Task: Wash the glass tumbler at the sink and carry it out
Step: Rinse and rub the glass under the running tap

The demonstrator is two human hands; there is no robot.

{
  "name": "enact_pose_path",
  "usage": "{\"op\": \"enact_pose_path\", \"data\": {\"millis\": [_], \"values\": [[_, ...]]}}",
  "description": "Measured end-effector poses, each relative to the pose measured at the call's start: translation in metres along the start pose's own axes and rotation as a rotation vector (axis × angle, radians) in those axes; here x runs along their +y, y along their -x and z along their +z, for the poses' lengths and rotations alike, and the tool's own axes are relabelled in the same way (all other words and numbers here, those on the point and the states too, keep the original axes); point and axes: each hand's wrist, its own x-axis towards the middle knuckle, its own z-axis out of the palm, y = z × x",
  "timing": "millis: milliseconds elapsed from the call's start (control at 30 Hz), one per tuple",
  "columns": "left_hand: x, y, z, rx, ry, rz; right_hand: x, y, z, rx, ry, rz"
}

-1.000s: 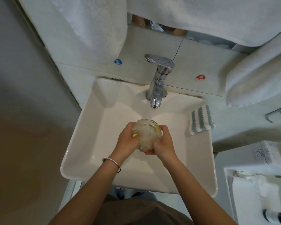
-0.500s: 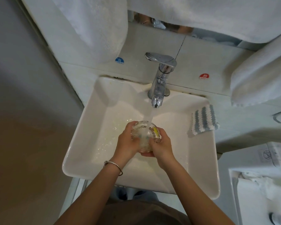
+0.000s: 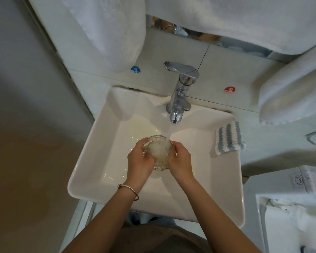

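The glass tumbler [image 3: 158, 152] is held over the middle of the white sink [image 3: 91, 161], its mouth turned up and tipped slightly toward the far side, its long axis close to vertical. It is gripped from both sides: the left hand [image 3: 140, 161] is curled round its left wall, the right hand [image 3: 180, 161] round its right. The clear, ribbed glass is filled with frothing water from the tap [image 3: 179, 99]. Open basin lies all around it. A striped cloth [image 3: 228, 137] is draped over the right rim.
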Motion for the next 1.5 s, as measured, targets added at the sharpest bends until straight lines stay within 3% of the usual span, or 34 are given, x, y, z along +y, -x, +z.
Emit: {"op": "enact_pose_path", "data": {"millis": [233, 400, 600, 800, 967, 1200, 1400, 1500], "values": [[0.001, 0.006, -0.003, 0.01, 0.017, -0.008, 0.0, -0.008, 0.008, 0.163, 0.064, 0.02], [0.001, 0.01, -0.003, 0.016, 0.043, -0.015, 0.006, -0.001, 0.006, 0.063, 0.033, -0.031], [-0.002, 0.007, -0.005, -0.043, 0.022, -0.034, -0.004, -0.009, 0.007, 0.166, 0.08, 0.126], [-0.002, 0.003, -0.01, -0.021, 0.038, -0.027, -0.005, -0.006, -0.002, -0.016, 0.089, -0.054], [-0.001, 0.004, -0.011, -0.098, 0.014, -0.014, -0.015, -0.008, 0.003, 0.048, 0.212, 0.065], [0.002, -0.002, -0.017, -0.074, 0.026, -0.032, -0.011, -0.011, 0.004, -0.021, 0.153, -0.074], [0.003, -0.006, -0.017, -0.145, 0.054, -0.04, -0.02, -0.014, 0.001, 0.041, 0.147, -0.004], [0.003, -0.009, -0.016, -0.139, 0.053, -0.035, -0.019, -0.014, -0.006, -0.059, 0.139, -0.027]]}}
